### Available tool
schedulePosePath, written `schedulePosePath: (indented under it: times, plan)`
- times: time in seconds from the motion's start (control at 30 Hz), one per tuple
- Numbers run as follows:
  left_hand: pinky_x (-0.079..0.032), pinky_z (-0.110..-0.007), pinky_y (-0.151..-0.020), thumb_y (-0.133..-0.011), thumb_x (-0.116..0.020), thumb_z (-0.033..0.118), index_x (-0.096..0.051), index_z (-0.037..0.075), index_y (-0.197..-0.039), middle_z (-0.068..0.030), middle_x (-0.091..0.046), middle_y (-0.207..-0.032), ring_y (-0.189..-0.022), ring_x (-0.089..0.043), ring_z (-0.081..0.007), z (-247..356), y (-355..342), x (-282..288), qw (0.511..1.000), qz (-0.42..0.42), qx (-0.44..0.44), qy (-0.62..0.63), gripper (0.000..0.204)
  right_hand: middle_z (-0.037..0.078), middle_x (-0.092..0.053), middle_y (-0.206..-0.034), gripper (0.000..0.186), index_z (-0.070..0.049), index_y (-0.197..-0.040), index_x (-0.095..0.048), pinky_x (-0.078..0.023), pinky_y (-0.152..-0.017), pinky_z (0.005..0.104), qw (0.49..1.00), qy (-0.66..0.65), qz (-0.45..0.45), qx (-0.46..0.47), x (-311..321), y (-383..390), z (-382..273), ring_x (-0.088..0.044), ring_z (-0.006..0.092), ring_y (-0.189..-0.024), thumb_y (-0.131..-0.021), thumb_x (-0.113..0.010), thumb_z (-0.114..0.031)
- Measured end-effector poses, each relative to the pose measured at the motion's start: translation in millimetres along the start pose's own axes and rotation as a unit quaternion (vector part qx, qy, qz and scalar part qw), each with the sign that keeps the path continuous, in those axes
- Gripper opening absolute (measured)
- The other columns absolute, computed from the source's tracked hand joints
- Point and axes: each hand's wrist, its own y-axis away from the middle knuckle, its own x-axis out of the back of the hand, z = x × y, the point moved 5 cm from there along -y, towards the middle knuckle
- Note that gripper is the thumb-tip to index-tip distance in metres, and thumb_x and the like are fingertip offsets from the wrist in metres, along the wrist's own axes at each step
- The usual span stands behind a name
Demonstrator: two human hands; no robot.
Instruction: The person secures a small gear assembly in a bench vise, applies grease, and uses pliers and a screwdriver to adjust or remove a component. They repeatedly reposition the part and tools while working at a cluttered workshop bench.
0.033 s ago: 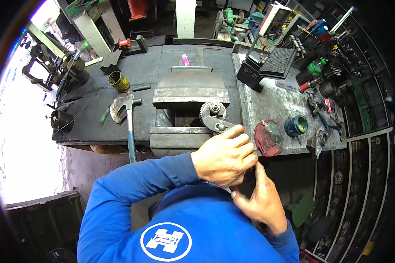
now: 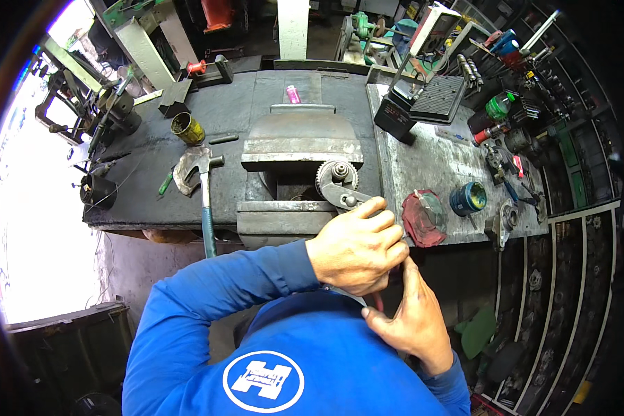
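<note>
Beside the right end of a large grey bench vise [image 2: 301, 132] sits a metal arm [image 2: 340, 195] with a toothed wheel [image 2: 337, 178] and a stud at its upper end. My left hand [image 2: 357, 249] is closed round the arm's near part, which its fingers hide. Just below and to the right, my right hand [image 2: 416, 322] is bent with its thumb apart and its forefinger close to the left hand. A small reddish piece [image 2: 378, 301] shows between the two hands; its kind is hidden. What the right fingers hold cannot be made out.
A claw hammer [image 2: 205, 187] and a yellow tin [image 2: 187, 129] lie left of the vise. To its right are a red rag [image 2: 424, 218], a blue tin [image 2: 469, 200], a black box [image 2: 396, 111] and several metal parts. Drawers or shelves [image 2: 555, 298] stand at the right.
My right thumb has moved slightly down and left, and the reddish piece shows more. My left hand has shifted a little to the right. The toothed wheel looks almost unmoved.
</note>
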Motion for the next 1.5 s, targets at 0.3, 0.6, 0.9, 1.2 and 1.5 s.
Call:
schedulePosePath:
  times: [0.3, 0.6, 0.9, 1.2, 1.5]
  plan:
    - [-0.048, -0.049, -0.099, -0.056, -0.079, 0.037, -0.069, 0.008, -0.090, -0.0058, -0.062, -0.087, -0.090, -0.062, -0.0260, -6, -6, -13, 0.997, 0.055, 0.016, -0.053, 0.046, 0.018, -0.064, -0.100, 0.064, 0.005, -0.127, -0.056, -0.058, -0.069, 0.0456, 0.951, 0.208, 0.230, -0.006, -41, -4, 27, -0.069, 0.0407, -0.085, -0.075, -0.082, -0.023]
    - [-0.046, -0.049, -0.099, -0.057, -0.079, 0.032, -0.068, 0.008, -0.092, -0.0069, -0.060, -0.086, -0.089, -0.061, -0.0271, -7, -7, -13, 0.996, 0.068, 0.000, -0.055, 0.044, 0.022, -0.059, -0.114, 0.071, 0.006, -0.131, -0.052, -0.053, -0.094, 0.0486, 0.961, 0.187, 0.203, 0.028, 13, -2, -26, -0.063, 0.0409, -0.108, -0.077, -0.082, -0.029]
    - [-0.047, -0.046, -0.095, -0.062, -0.080, 0.031, -0.068, 0.008, -0.092, -0.0058, -0.060, -0.085, -0.089, -0.061, -0.0265, -9, -3, -16, 0.999, 0.003, -0.014, -0.028, 0.040, 0.026, -0.055, -0.118, 0.062, 0.008, -0.129, -0.051, -0.039, -0.102, 0.0499, 0.905, 0.029, 0.420, 0.063, 16, 5, -17, -0.055, 0.0417, -0.112, -0.103, -0.047, -0.048]
    - [-0.046, -0.047, -0.100, -0.060, -0.078, 0.028, -0.069, 0.009, -0.094, -0.0058, -0.061, -0.087, -0.091, -0.062, -0.0264, -7, -2, -16, 0.999, 0.006, 0.000, -0.036, 0.040, 0.024, -0.053, -0.118, 0.071, 0.005, -0.126, -0.049, -0.041, -0.097, 0.0472, 0.890, -0.003, 0.452, 0.054, -8, 13, 10, -0.052, 0.0352, -0.110, -0.106, -0.037, -0.062]
    - [-0.045, -0.047, -0.096, -0.062, -0.077, 0.028, -0.066, 0.009, -0.091, -0.0051, -0.060, -0.087, -0.089, -0.061, -0.0260, -9, -3, -20, 0.998, -0.035, -0.013, -0.056, 0.036, 0.024, -0.050, -0.119, 0.073, 0.008, -0.131, -0.047, -0.044, -0.096, 0.0460, 0.923, 0.229, 0.308, -0.006, -21, -5, 12, -0.053, 0.0377, -0.108, -0.106, -0.038, -0.060]
